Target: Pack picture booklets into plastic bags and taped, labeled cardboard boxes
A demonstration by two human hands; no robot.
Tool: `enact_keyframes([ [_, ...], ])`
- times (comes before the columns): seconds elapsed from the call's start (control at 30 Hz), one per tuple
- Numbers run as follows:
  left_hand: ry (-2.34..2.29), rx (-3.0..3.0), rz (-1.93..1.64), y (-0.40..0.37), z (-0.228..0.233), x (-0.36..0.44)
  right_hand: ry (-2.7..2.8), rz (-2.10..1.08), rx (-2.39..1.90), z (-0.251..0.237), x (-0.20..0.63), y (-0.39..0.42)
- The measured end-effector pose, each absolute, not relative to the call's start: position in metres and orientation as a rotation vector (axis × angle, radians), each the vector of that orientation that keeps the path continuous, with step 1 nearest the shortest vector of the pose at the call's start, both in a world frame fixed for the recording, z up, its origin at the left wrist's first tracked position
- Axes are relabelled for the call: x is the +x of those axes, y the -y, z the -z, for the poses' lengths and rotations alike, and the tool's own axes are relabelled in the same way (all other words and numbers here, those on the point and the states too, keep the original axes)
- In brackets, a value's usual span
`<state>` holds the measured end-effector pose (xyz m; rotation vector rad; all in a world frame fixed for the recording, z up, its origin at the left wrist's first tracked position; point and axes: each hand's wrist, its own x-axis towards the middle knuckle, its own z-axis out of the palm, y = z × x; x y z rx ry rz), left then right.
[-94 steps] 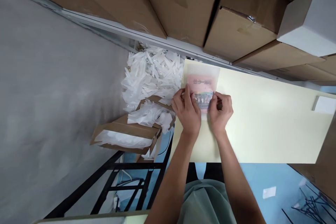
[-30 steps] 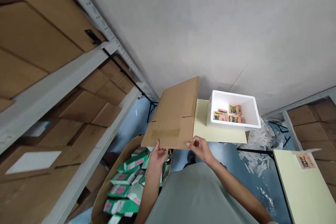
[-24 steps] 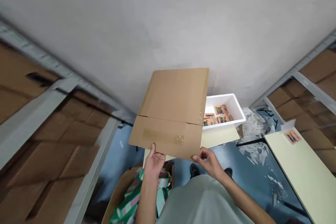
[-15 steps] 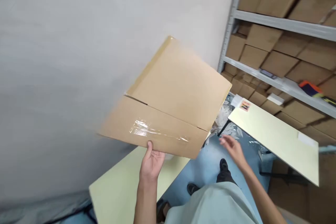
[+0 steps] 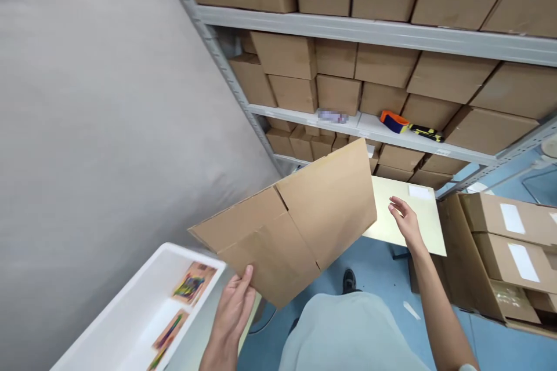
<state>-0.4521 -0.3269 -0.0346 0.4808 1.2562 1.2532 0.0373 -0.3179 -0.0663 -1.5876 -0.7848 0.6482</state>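
The left hand [image 5: 232, 310] pinches the near edge of the flattened cardboard box [image 5: 291, 226], held tilted in the air above the white tub [image 5: 130, 301]. The right hand [image 5: 407, 221], fingers spread and empty, hovers right of the box; gripping that free side would steady it. Half a second ago the box faced the wall, with no tub in view.

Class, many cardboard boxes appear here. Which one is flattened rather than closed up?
The flattened cardboard box held by the left hand; the others sit closed on the shelves or floor.
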Motion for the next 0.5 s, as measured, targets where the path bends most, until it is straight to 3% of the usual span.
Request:
enact_keyframes([
  [0.27, -1.178, 0.641, -1.016, 0.21, 0.027, -0.33, 0.692, -0.652, -1.55, 0.067, 0.144, 0.296],
  [0.5, -1.077, 0.995, -1.036, 0.118, 0.053, -0.233, 0.502, -0.459, -1.739, 0.084, 0.17, 0.33],
])
